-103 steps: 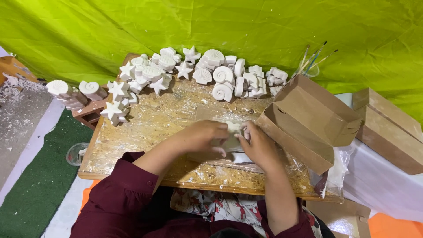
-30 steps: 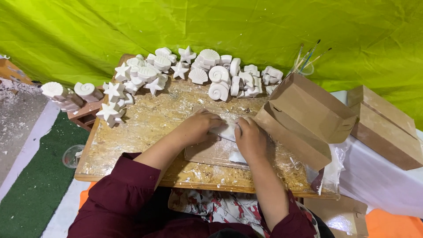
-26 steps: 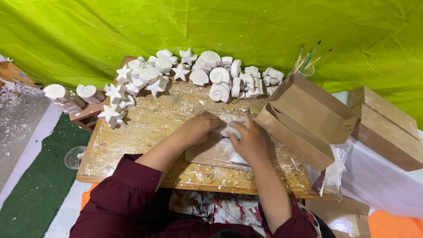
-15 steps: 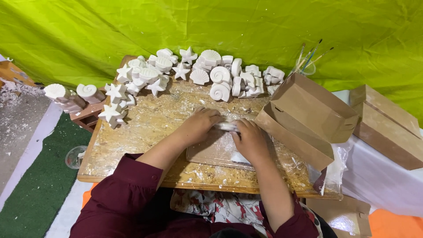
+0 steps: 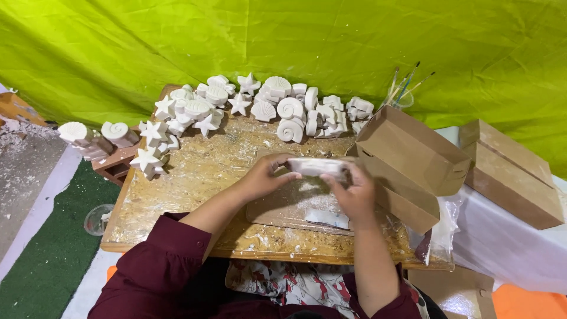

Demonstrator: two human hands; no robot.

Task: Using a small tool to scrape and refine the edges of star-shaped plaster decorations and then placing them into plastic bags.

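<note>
Item: white plaster piece (image 5: 318,167), raised above the counter (image 5: 195,177) between my left hand (image 5: 267,177) and right hand (image 5: 354,192); each grip pinches one end, steadying it for close handling. Finished shell casts (image 5: 283,106) banked behind.

Bright even light w/ green tint, soft shadows, sharp focus, slight edge distortion

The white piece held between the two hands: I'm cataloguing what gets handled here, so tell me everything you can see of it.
The white piece is a flattish, elongated object of matt, plaster-like white, held level above a cardboard sheet on the wooden board. The left hand grips its left end with thumb and fingers, and the right hand wraps its right end. Its long edge faces the camera, slightly blurred; its exact shape cannot be told.
</note>
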